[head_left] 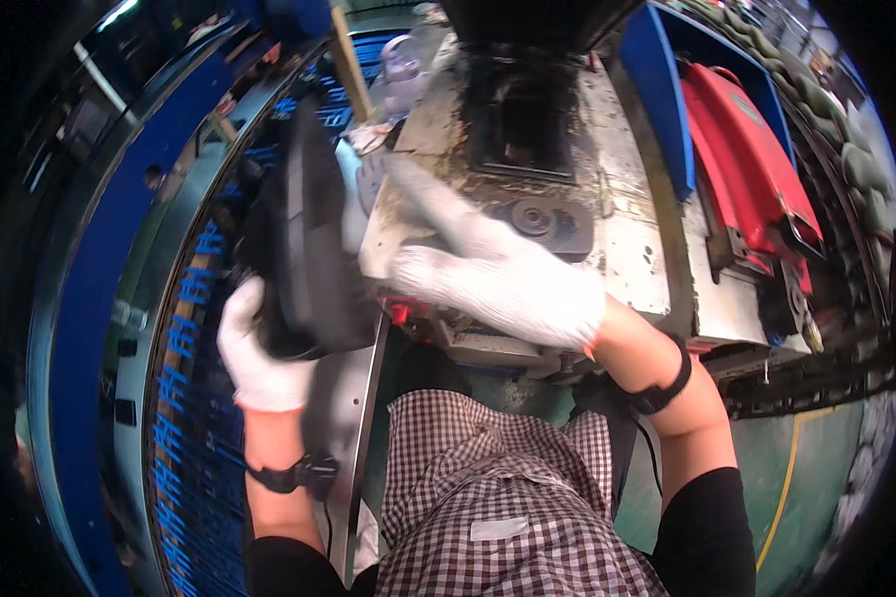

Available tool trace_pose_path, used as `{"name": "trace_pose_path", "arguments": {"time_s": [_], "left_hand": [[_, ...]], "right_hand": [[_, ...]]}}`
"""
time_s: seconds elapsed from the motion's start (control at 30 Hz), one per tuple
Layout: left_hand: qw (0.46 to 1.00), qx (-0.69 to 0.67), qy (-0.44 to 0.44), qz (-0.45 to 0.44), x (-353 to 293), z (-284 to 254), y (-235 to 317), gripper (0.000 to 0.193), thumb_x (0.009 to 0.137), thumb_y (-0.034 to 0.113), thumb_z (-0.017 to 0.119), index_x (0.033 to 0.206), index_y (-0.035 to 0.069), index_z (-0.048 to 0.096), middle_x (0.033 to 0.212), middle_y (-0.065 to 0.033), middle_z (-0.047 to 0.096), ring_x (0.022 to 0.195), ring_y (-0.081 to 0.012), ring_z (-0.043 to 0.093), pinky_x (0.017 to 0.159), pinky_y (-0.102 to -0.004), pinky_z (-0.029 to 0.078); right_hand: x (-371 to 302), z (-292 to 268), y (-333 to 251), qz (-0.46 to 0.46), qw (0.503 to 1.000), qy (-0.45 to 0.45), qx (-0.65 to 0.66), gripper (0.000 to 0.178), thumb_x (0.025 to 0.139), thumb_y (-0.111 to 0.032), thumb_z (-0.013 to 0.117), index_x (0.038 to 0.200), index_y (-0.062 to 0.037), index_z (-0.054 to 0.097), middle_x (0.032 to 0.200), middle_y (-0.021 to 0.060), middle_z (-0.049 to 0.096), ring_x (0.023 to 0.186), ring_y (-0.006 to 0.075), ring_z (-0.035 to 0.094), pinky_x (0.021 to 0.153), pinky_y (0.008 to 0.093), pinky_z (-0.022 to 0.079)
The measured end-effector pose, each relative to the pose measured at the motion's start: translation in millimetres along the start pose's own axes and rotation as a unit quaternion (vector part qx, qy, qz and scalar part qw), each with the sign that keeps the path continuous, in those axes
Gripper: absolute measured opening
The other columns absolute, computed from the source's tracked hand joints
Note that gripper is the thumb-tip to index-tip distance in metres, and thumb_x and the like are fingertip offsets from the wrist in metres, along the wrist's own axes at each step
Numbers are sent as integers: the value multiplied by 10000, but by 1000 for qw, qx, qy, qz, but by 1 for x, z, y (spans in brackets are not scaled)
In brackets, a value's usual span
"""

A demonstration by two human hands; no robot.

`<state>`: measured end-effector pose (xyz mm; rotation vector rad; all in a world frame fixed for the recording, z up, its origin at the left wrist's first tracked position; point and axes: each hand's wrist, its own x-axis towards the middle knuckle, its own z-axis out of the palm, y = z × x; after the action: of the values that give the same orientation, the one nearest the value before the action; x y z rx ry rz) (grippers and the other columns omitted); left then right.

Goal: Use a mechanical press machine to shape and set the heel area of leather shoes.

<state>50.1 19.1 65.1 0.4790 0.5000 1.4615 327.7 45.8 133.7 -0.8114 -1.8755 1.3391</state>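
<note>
My left hand [259, 348], in a white knit glove, grips the lower end of a black shoe [304, 239] at the left. The shoe stands on end with a grey band along it, and motion smears it. My right hand [498, 279], gloved in white too, is open beside the shoe, fingers stretched toward the upper left and nothing held. It hovers over the near left part of a worn white machine top [617, 179]. Beyond that hand a round dark grey fitting [535, 219] sits on the machine, below a black square recess [523, 129].
Rows of blue pegs [184, 333] run along the left, beside a blue rail [110, 224]. A clear plastic container [401, 75] stands at the back. To the right are a red machine cover [742, 159] and a blue panel [657, 99]. A red knob [400, 313] juts from the machine's front.
</note>
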Motion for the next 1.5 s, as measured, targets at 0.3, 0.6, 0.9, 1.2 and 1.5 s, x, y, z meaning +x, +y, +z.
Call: {"name": "trace_pose_path", "arguments": {"time_s": [0.3, 0.6, 0.9, 1.2, 1.5], "left_hand": [[787, 511, -177, 298, 96, 147, -27, 830, 1017, 427, 626, 1613, -17, 259, 1561, -287, 429, 1465, -338, 431, 1218, -417, 331], [658, 487, -254, 515, 152, 228, 13, 722, 961, 139, 645, 1590, 5, 317, 1604, -241, 386, 1488, -346, 381, 1247, -461, 271], [298, 643, -361, 606, 257, 375, 42, 405, 986, 313, 566, 1299, 69, 645, 1444, -244, 559, 1338, -365, 533, 1128, -439, 418], [299, 806, -239, 452, 217, 388, 16, 422, 946, 437, 550, 1220, 151, 696, 1307, -184, 670, 1209, -393, 619, 1033, -460, 490], [439, 797, -396, 124, 193, 286, -44, 372, 982, 443, 646, 999, 87, 753, 790, -52, 702, 685, -145, 624, 699, -334, 512]], "right_hand": [[53, -138, 48, 11, 944, 302, -132, 790, 871, -374, 693, 1547, -34, 465, 1369, 260, 624, 1286, 278, 607, 1103, 354, 450], [132, -174, 86, 289, 805, 192, -481, 824, 866, -661, 558, 1455, -86, 562, 1448, 366, 498, 1333, 471, 543, 1093, 496, 481], [131, -158, 81, 239, 833, 186, -464, 839, 875, -664, 555, 1484, -87, 538, 1443, 368, 497, 1337, 471, 538, 1110, 491, 465], [70, -156, 57, 201, 845, 225, -442, 932, 900, -707, 552, 1564, -69, 410, 1463, 358, 474, 1345, 464, 531, 1106, 482, 464], [-103, -2, 87, -174, 956, 180, -155, 192, 945, -105, 636, 1103, -11, 692, 934, 154, 659, 903, 313, 667, 815, 398, 540]]}}
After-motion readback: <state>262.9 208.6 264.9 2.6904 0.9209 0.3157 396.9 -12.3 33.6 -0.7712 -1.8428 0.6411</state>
